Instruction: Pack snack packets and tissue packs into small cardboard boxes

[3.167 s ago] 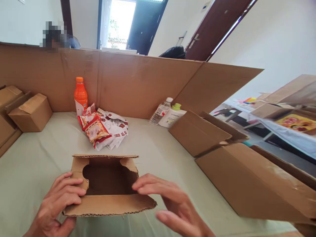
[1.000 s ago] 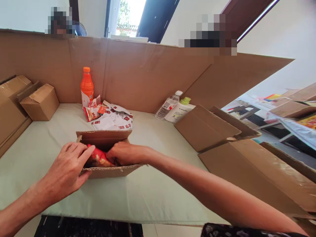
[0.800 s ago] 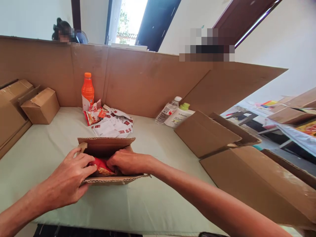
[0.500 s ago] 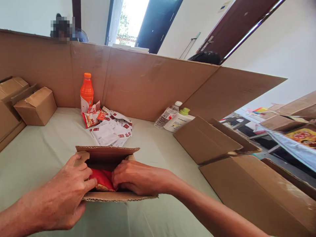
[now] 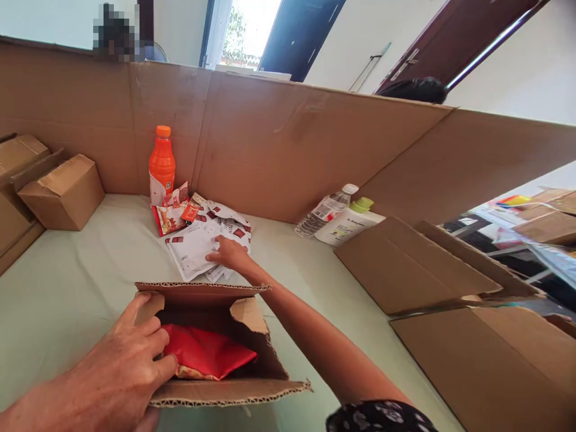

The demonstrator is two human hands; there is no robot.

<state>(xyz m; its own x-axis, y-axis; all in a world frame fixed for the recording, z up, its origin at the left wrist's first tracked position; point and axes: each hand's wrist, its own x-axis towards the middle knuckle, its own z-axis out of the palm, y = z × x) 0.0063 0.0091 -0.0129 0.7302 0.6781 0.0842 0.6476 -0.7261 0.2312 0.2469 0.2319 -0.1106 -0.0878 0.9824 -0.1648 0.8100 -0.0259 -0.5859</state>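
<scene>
An open cardboard box (image 5: 229, 393) stands in front of me with its flaps up. Inside lies a red packet (image 5: 209, 354). My left hand (image 5: 130, 354) grips the box's left side, with fingers over the edge and against the flap there. Beyond the box, my right hand (image 5: 231, 255) reaches over a pile of white packets with dark red squares (image 5: 191, 249), its thumb and forefinger apart; whether it touches them I cannot tell. A small red and white snack packet (image 5: 171, 219) rests at the pile's left, before an orange bottle (image 5: 162, 165).
A clear bottle (image 5: 326, 210) and a white bottle with a green cap (image 5: 351, 223) lean at the back right. Cardboard boxes (image 5: 486, 354) stand to the right, and a smaller box (image 5: 65, 195) at the left. A tall cardboard wall (image 5: 279, 150) runs along the back.
My right hand has come out of the box and moved forward to the white packets. The red packet stays inside. My left hand keeps its grip on the box.
</scene>
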